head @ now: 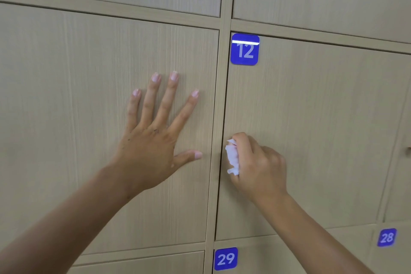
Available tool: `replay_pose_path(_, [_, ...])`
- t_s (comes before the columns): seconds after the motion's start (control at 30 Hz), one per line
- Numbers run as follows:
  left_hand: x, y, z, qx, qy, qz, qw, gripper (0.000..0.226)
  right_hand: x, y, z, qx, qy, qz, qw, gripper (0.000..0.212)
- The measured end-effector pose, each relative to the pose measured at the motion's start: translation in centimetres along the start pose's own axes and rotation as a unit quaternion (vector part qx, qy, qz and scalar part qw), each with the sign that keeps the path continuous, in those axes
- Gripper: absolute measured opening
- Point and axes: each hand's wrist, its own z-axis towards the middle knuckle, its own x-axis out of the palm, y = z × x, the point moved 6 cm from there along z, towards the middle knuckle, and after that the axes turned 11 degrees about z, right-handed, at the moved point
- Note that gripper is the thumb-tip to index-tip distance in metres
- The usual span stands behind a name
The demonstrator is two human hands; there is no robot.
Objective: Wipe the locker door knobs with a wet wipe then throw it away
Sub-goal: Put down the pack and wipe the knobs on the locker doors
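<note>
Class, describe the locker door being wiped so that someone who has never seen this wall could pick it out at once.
On the wall of pale wood lockers, find the vertical divider right of the flat left hand. The door just right of it is the one, where the right hand grips a white wipe. Only it bears the blue 12 tag.

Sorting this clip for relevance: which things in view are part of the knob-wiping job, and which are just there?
Part of the job:
- wet wipe, bunched in the right hand
- door 12, where that hand works at the left edge; the knob itself is hidden
- left hand, flat on the neighbouring door

Just there:
- number plates 12, 29, 28
</note>
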Motion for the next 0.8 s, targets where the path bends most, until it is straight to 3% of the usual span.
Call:
replay_pose_path(0.13, [0.0, 0.0, 0.0, 0.002, -0.002, 0.003, 1.000, 0.104, 0.1, 0.3, 1.0, -0.002, 0.007, -0.048, 0.999, 0.042])
replay_pose_path(0.23, [0.0, -0.1, 0.0, 0.001, -0.004, 0.001, 1.000, 0.104, 0.7, -0.1, 1.1, 0.049, 0.049, -0.081, 0.994, 0.014])
replay_pose_path(0.4, [0.1, 0.0, 0.0, -0.001, -0.003, 0.005, 1.000, 0.105, 1.0, 0.2, 0.9, 0.134, 0.045, -0.075, 0.987, 0.015])
replay_pose_path(0.7, [0.1, 0.0, 0.0, 0.000, -0.009, 0.011, 1.000, 0.104, 0.3, 0.4, 0.6, -0.002, 0.009, -0.091, 0.996, 0.034])
replay_pose_path(0.8, [0.1, 0.0, 0.1, -0.001, -0.008, 0.008, 1.000, 0.104, 0.2, 0.3, 0.7, -0.013, 0.012, -0.071, 0.997, 0.039])
